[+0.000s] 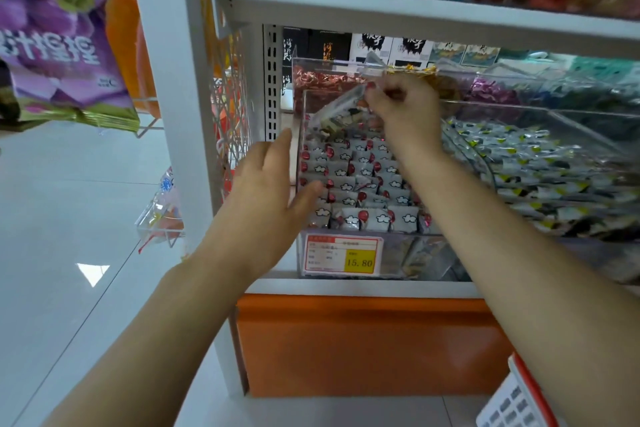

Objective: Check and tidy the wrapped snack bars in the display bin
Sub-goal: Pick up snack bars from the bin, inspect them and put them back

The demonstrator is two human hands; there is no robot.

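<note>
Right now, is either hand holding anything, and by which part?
The right hand pinches one wrapped snack bar by its upper end, lifted above the display bin. The left hand is open beside the bin and holds nothing.

Snack bars: pale grey-white wrappers, each printed with a red disc and a white cloud motif.
Display bin: clear, colourless.
Price label: red border, white field, yellow price block.
Neighbouring packets: silver-white with yellow and black marks.
Base panel: plain orange.
Hanging bag: purple, green edge.
</note>
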